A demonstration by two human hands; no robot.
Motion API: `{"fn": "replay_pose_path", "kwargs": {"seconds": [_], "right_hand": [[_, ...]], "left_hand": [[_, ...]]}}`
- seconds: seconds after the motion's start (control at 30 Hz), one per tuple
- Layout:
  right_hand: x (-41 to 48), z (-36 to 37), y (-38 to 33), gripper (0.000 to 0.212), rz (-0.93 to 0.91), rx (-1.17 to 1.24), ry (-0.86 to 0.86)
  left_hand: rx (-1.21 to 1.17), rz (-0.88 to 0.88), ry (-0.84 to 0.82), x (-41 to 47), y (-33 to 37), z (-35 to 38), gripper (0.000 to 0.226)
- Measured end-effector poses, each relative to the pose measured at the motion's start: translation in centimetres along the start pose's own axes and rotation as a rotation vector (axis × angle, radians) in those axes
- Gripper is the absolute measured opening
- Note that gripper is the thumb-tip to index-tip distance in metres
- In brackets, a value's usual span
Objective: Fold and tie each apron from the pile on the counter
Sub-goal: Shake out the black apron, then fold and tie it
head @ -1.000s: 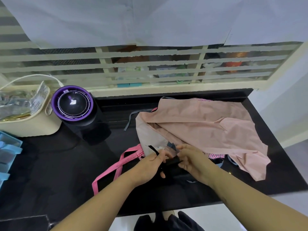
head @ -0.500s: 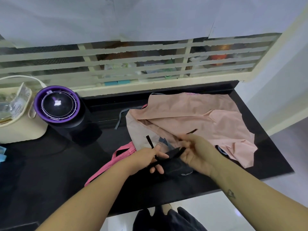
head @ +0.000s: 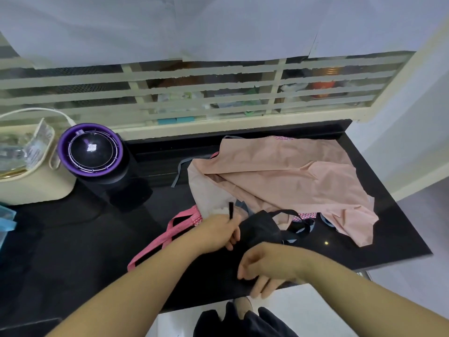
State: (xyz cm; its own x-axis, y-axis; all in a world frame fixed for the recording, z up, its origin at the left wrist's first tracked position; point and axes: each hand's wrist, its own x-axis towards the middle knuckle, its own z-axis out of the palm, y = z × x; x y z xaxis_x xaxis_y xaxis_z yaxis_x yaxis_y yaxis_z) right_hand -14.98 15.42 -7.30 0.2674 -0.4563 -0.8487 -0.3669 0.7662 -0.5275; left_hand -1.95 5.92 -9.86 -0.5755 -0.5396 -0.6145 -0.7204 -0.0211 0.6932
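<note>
A black apron [head: 258,227] lies bunched on the black counter [head: 73,251] in front of me. My left hand [head: 218,233] pinches one black strap, whose end sticks up above my fingers. My right hand [head: 264,267] is near the counter's front edge, fingers curled down onto the black fabric; whether it grips it I cannot tell. Behind lies a pile: a peach apron [head: 279,171] on top, a pink checked apron [head: 192,216] with long pink straps [head: 155,244], and grey-blue straps [head: 178,172] showing beneath.
A round black and purple appliance [head: 91,152] stands at the back left beside a cream container [head: 31,183] holding packets. Blue items [head: 6,220] sit at the left edge. A barred window [head: 194,93] runs behind. The counter ends at the right [head: 413,227].
My right hand has moved from the strap near the pile down to the counter's front edge. The black apron now spreads out between my hands. The left hand still holds the strap.
</note>
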Motion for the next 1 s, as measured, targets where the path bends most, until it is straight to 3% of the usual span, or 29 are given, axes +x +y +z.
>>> {"fn": "replay_pose_path", "kwargs": {"seconds": [0.07, 0.17, 0.23, 0.4, 0.57, 0.7, 0.87, 1.0], "right_hand": [[-0.9, -1.4, -0.7, 0.014, -0.105, -0.116, 0.139], [-0.3, -2.9, -1.7, 0.018, -0.258, -0.115, 0.499], [1.0, -2.9, -2.2, 0.023, -0.295, 0.009, 0.571], [3.0, -2.2, -2.1, 0.021, -0.214, 0.236, 0.395], [3.5, -2.5, -2.5, 0.019, -0.216, 0.462, 0.116], [3.2, -3.1, -2.2, 0.004, -0.234, 0.408, 0.062], [2.3, -3.9, -1.6, 0.011, -0.231, 0.308, 0.059], [2.7, -3.8, -1.3, 0.009, -0.222, 0.4, 0.12]], "left_hand": [[0.217, 0.184, 0.064, -0.5, -0.3, 0.2, 0.039], [0.244, 0.307, 0.072, -1.4, -0.7, 0.5, 0.037], [0.225, 0.33, 0.073, -1.9, -1.3, 0.6, 0.038], [0.61, 0.604, 0.174, -1.8, -4.9, 1.4, 0.039], [0.887, 0.741, 0.321, -1.5, -6.1, 2.3, 0.039], [0.862, 0.764, 0.363, -1.6, -6.6, 2.1, 0.032], [0.772, 0.8, 0.357, -2.2, -6.6, 2.3, 0.025], [0.807, 0.876, 0.437, -1.8, -6.6, 2.7, 0.03]]}}
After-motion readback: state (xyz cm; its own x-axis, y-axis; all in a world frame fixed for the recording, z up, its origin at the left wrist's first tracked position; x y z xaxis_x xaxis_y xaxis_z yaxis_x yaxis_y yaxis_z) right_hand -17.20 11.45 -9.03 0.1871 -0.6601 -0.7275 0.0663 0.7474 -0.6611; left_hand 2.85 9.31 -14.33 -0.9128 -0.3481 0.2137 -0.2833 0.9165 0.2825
